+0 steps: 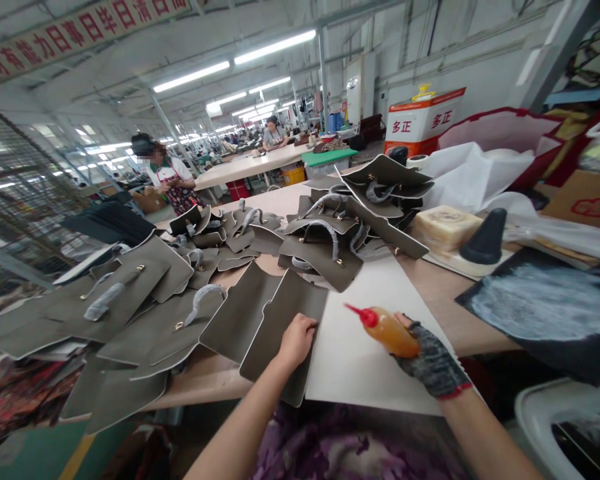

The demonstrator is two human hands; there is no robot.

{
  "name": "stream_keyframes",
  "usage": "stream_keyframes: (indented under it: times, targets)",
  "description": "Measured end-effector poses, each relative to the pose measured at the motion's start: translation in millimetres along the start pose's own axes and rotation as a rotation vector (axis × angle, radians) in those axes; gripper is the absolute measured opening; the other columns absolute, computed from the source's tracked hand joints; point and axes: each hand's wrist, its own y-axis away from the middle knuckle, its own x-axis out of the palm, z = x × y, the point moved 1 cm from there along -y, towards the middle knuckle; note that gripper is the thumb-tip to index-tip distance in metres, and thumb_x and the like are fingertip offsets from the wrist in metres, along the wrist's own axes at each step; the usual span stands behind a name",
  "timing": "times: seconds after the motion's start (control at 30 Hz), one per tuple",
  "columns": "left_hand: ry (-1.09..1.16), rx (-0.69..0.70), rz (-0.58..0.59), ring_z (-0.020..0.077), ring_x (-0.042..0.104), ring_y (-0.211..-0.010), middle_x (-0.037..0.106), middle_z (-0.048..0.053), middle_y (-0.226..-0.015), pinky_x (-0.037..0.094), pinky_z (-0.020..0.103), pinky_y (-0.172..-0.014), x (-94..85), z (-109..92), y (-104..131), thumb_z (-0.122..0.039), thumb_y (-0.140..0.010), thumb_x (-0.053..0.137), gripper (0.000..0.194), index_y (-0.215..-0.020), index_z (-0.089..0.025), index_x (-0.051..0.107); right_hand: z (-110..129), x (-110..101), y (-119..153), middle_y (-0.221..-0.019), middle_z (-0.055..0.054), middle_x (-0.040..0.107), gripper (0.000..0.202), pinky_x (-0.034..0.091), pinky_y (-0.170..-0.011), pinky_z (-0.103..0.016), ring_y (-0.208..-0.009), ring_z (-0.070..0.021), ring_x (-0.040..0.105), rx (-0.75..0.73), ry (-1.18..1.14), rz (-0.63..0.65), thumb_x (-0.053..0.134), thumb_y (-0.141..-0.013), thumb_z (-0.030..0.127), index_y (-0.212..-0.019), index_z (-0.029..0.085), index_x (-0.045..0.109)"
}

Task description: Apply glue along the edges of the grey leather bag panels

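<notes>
My left hand (296,341) rests on a flat olive-grey leather bag panel (280,340) at the table's near edge, fingers curled over its right side. My right hand (430,363), in a dark fingerless glove, holds an orange glue bottle (390,332) with a red nozzle that points left, above a white sheet (365,347). A second panel (237,313) lies just left of the first, partly under it.
Piles of grey panels with handles (330,227) cover the table's left and far side. A black cone (485,237) and a yellowish block (443,227) sit at right, near a glue-smeared black board (545,307). Other people (173,177) work at tables behind.
</notes>
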Motion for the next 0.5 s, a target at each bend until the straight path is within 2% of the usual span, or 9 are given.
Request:
stream_keyframes:
  times: [0.07,0.13,0.23,0.3,0.4,0.5]
  targets:
    - [-0.118,0.057,0.052,0.0185,0.054,-0.100,0.060,0.006,-0.107,0.042,0.027,-0.088,-5.3,-4,6,-0.015,-0.089,0.045,0.031,-0.109,-0.023,0.066,-9,2,-9,-0.071,-0.010,0.063,0.053,0.053,-0.056,-0.047,-0.063,-0.0278,0.059,0.066,-0.147,0.022,0.023,-0.085,0.058,-0.081,0.023,0.062]
    - [-0.225,0.105,0.107,0.0213,0.052,-0.101,0.059,0.007,-0.108,0.042,0.031,-0.088,-12.2,-8,10,-0.016,-0.089,0.045,0.031,-0.111,-0.024,0.065,-20,8,-14,-0.074,-0.009,0.063,0.047,0.051,-0.053,-0.046,-0.062,-0.0267,0.057,0.177,-0.422,0.062,0.026,-0.084,0.056,-0.085,0.025,0.062]
    - [-0.254,0.196,0.187,0.0232,0.051,-0.104,0.057,0.008,-0.116,0.041,0.034,-0.092,-24.6,-8,11,-0.018,-0.086,0.050,0.032,-0.116,-0.024,0.061,-35,16,-16,-0.076,-0.007,0.062,0.035,0.050,-0.053,-0.042,-0.064,-0.0251,0.055,0.357,-0.833,0.091,0.044,-0.078,0.055,-0.087,0.027,0.063]
    - [-0.233,0.279,0.259,0.0239,0.049,-0.110,0.053,0.008,-0.124,0.040,0.034,-0.096,-32.8,-5,10,-0.018,-0.083,0.055,0.039,-0.122,-0.025,0.057,-43,18,-14,-0.077,-0.006,0.063,0.034,0.051,-0.053,-0.038,-0.066,-0.0239,0.055,0.426,-0.970,0.109,0.057,-0.072,0.054,-0.089,0.027,0.065]
    - [-0.238,0.387,0.388,0.0261,0.046,-0.119,0.047,0.009,-0.134,0.037,0.037,-0.103,-42.9,0,8,-0.017,-0.078,0.061,0.053,-0.130,-0.025,0.050,-47,17,-9,-0.083,-0.005,0.066,0.045,0.053,-0.055,-0.032,-0.069,-0.0209,0.056,0.528,-1.129,0.123,0.079,-0.055,0.045,-0.095,0.025,0.068]
    - [-0.285,0.442,0.473,0.0304,0.044,-0.124,0.043,0.013,-0.140,0.038,0.042,-0.104,-51.2,0,6,-0.021,-0.075,0.067,0.065,-0.136,-0.021,0.045,-41,16,-5,-0.081,-0.006,0.068,0.054,0.054,-0.059,-0.029,-0.068,-0.0188,0.058,0.647,-1.241,0.118,0.088,-0.044,0.036,-0.093,0.021,0.070]
